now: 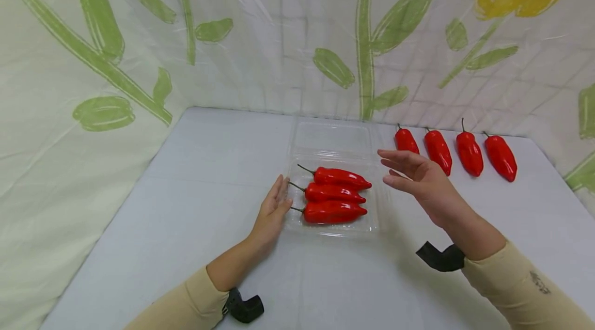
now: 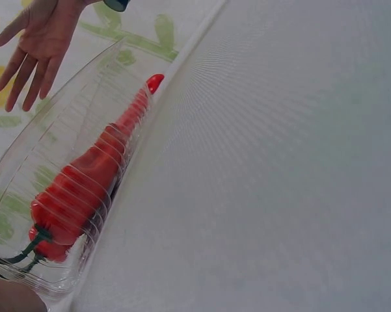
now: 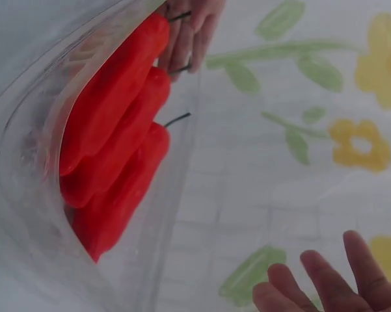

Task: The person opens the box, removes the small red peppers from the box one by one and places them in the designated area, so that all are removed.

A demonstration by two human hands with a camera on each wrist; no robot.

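Note:
A clear plastic clamshell box (image 1: 334,230) lies on the table with its lid (image 1: 332,136) folded back toward the wall. Three red peppers lie side by side inside: a far pepper (image 1: 341,177), a middle pepper (image 1: 332,193) and a near pepper (image 1: 334,212), stems pointing left. My left hand (image 1: 271,214) rests against the box's left wall, fingers fairly straight. To the right of the box my right hand (image 1: 420,183) hovers above the table, fingers extended and nothing in them. In the right wrist view, the right hand's fingers (image 3: 332,286) are spread apart from the box.
Several more red peppers stand in a row at the back right, among them one pepper (image 1: 469,154) and the rightmost pepper (image 1: 500,158). A flower-printed curtain (image 1: 260,61) hangs behind the white table (image 1: 209,165). Black wrist devices (image 1: 245,309) sit on both arms.

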